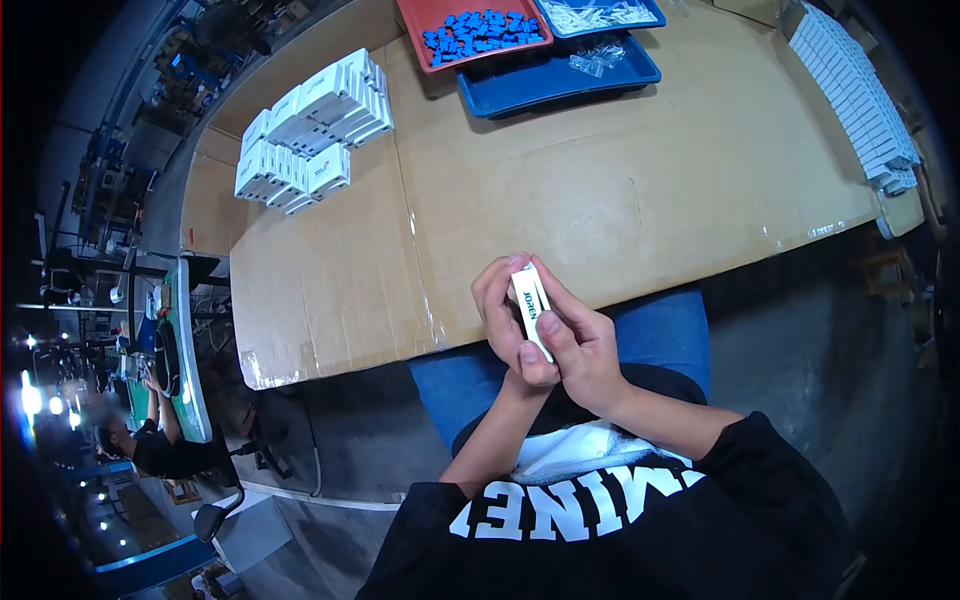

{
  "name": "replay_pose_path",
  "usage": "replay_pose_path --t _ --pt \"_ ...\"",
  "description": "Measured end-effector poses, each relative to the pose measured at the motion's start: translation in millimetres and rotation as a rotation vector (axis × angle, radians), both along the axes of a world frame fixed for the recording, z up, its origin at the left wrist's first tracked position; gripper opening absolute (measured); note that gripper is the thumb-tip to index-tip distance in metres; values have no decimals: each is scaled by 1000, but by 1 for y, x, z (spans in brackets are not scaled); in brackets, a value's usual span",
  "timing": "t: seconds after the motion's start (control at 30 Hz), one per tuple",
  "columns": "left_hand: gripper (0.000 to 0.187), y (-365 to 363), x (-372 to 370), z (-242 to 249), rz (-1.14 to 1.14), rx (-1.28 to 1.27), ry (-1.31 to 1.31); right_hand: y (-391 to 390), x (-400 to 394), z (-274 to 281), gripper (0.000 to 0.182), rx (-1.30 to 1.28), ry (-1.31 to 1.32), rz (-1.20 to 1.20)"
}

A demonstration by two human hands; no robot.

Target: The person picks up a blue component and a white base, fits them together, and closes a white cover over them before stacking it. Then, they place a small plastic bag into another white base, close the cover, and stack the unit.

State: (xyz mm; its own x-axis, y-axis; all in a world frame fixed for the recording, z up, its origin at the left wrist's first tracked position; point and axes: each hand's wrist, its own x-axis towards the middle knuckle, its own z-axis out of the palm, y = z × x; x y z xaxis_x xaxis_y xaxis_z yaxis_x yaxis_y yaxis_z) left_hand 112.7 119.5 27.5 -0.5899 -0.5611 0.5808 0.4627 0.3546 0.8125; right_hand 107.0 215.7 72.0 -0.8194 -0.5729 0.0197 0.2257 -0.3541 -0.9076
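Both hands hold one small white box-shaped piece (pixel 531 310) with dark lettering, upright just beyond the table's front edge, above my lap. My left hand (pixel 508 318) wraps round its left side, with the thumb near its lower end. On the right side, my right hand (pixel 583 350) closes round it, its thumb lying against the face. The palms hide the rest of the piece. The brown cardboard-covered table (pixel 520 200) lies beyond the hands.
White boxes (pixel 325 100) are stacked at the left. A red tray (pixel 428 60) holds blue parts; blue trays (pixel 560 95) hold white parts and clear bags. White pieces (pixel 850 90) line the right side. Another person (pixel 160 440) works at a green bench, far left.
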Motion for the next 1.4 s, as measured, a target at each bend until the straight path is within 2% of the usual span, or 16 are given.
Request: replay_pose_path --t 0.07,0.47,0.57,0.63,0.67,0.7,0.77,0.8,0.83,0.9,0.93,0.97,1.03,1.17,1.33,1.4 --pt "82 1 0 -1 8 -30 20 0 1 -5 58 23 118 -47" --pt "79 4 -1 -7 -54 118 80 -1 2 -6 55 81 55 -49" --pt "90 4 -2 -8 -29 122 35 -4 -8 -7 56 84 73 -52" --pt "118 -2 -2 2 -195 113 -88 4 -22 -14 59 74 25 3" --pt "122 -15 -5 6 -214 -90 -30 10 -29 -17 59 94 29 27" --pt "122 -21 -3 4 -208 -85 -30 14 -33 -17 59 114 31 53" --pt "111 -26 2 -2 -317 -22 -269 24 -39 -17 63 131 -17 110" --pt "106 -9 -2 -4 -286 245 -218 27 -42 -17 67 142 -62 158" --pt "106 -10 1 -3 -277 251 -217 30 -44 -17 67 148 -63 168" --pt "85 -13 9 2 -450 650 -324 35 -46 -19 80 527 592 -14" --pt "80 -11 10 6 -473 752 -406 32 -47 -16 89 496 805 -113" --pt "81 -13 10 3 -563 895 -485 33 -50 -17 89 498 805 -104" --pt "81 -11 14 20 -714 1034 -602 38 -59 -20 88 433 1112 -44" --pt "75 -3 14 34 -741 1084 -596 40 -75 -28 86 423 1195 9" --pt "78 -5 16 34 -770 1000 -638 33 -74 -30 85 385 1312 -107" --pt "78 -6 17 37 -753 1012 -650 28 -74 -35 83 281 1302 -142"
